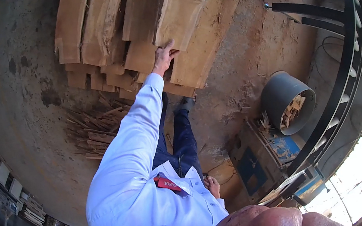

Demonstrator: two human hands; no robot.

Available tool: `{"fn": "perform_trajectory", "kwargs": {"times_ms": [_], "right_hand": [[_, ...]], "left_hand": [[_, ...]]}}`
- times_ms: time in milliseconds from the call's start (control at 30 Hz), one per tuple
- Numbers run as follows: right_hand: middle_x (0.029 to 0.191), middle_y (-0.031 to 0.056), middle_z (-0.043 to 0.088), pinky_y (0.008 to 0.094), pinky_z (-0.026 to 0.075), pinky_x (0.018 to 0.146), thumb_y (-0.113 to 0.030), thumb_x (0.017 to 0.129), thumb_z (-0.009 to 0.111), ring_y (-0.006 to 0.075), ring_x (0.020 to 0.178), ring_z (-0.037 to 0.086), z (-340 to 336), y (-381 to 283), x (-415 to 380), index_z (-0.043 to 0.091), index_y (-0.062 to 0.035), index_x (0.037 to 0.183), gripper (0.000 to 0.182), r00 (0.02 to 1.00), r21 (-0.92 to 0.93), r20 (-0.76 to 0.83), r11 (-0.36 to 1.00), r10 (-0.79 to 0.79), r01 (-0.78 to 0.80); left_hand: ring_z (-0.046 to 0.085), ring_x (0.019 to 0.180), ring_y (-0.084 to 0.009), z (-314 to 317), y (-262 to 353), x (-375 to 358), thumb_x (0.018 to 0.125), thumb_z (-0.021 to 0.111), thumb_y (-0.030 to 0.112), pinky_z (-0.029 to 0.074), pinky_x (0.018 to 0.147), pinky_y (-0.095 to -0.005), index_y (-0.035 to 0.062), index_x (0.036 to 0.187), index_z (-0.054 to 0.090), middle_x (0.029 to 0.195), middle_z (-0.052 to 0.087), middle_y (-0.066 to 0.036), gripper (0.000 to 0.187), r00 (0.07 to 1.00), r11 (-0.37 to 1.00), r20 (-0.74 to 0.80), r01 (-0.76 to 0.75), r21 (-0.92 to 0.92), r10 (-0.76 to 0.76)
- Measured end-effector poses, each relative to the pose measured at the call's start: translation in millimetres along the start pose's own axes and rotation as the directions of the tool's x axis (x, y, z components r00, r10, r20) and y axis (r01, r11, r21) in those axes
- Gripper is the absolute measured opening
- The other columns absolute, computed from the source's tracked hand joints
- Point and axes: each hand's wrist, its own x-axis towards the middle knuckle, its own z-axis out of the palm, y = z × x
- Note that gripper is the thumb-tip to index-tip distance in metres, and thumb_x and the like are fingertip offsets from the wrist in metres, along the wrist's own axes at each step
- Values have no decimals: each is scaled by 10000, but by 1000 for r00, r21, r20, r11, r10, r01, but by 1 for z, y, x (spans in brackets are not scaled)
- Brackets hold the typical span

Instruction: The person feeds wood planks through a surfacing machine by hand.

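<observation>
My left hand [165, 58] reaches out at the end of a stretched arm in a light-blue sleeve. Its fingers are closed on the near end of a wooden board [184, 7], which lies on top of a stack of rough-edged boards. Beneath and to the right is a longer board [213, 33]. More boards [145, 15] lie to the left, their ends uneven. Low beside my body hangs my right hand [212, 186], its fingers curled, with nothing visible in them.
Splintered wood strips [99, 130] are heaped on the floor left of my legs. On the right, a grey drum [281, 98] holding wood scraps lies near a blue-panelled machine [257, 167]. A black-framed roller conveyor [347, 83] curves along the right side.
</observation>
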Motion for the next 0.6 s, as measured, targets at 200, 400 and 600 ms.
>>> {"fn": "perform_trajectory", "kwargs": {"times_ms": [200,400,600], "right_hand": [[1093,120,663,314,564,768,-264,992,572,210,923,679,33,-47,8,566,-15,1212,332,981,9,12,981,-194,194],[1080,106,666,294,547,790,-275,990,573,190,928,669,74,-104,-2,589,6,1205,353,903,-68,71,901,-424,428],[1127,109,669,303,489,885,-325,972,585,163,1030,621,149,-174,-41,628,3,1193,397,693,-285,379,635,-613,718]], "left_hand": [[656,941,-245,35,39,-74,891,708,208,590,838,-423,34,1163,590,1075,647,-84,344,995,1000,102,10,24,-13],[634,1055,-244,12,60,-208,926,662,211,558,906,-477,37,1234,561,1160,640,-93,368,989,995,106,99,3,-99],[640,1069,-285,-35,64,-350,938,639,182,570,897,-487,28,1248,535,1172,630,-132,361,982,978,37,187,-91,-184]]}}
